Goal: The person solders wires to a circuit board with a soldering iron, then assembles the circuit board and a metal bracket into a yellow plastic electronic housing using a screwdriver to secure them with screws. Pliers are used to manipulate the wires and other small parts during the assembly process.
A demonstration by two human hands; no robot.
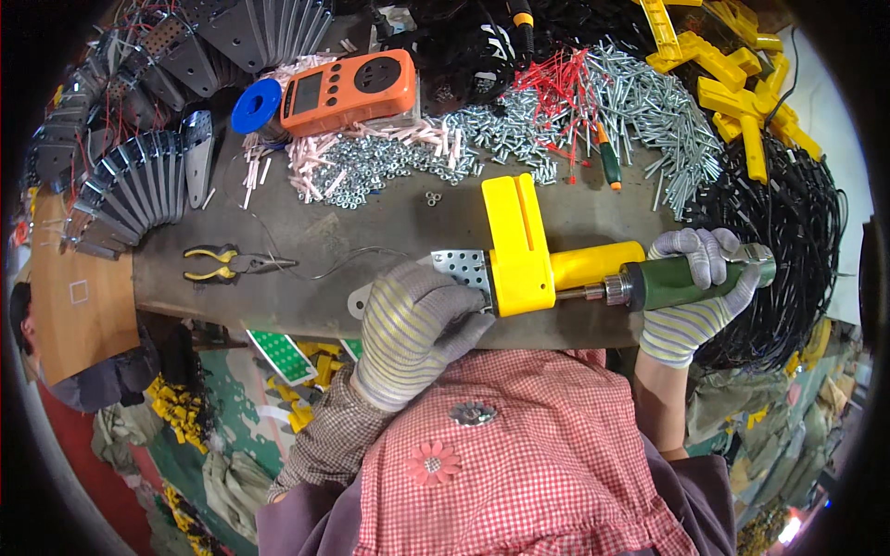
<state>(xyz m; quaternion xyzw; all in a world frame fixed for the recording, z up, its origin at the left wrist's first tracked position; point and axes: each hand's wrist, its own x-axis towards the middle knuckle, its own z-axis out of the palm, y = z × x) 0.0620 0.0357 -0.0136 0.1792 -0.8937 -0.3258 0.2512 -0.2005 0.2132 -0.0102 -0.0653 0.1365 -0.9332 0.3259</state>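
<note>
Writing: white marks on the black heap [477, 56]; any on the orange meter [348, 93] too small to read.
Hands: two, gloved.
Left hand [408, 324]: fingers closed over one perforated metal plate [461, 267].
Right hand [700, 292]: fingers wrapped around one green driver [669, 283], its bit reaching the yellow part's right side; contact unclear.
Yellow part [521, 246]: one, between the hands at the bench's [324, 222] near edge, joined to the plate.
Pliers [241, 264]: one pair, left of the hands.
Spool [257, 107]: one, blue, beside the meter.
Green-orange screwdriver [608, 157]: one, by the screws [663, 116].
Screws: too many to count.
</note>
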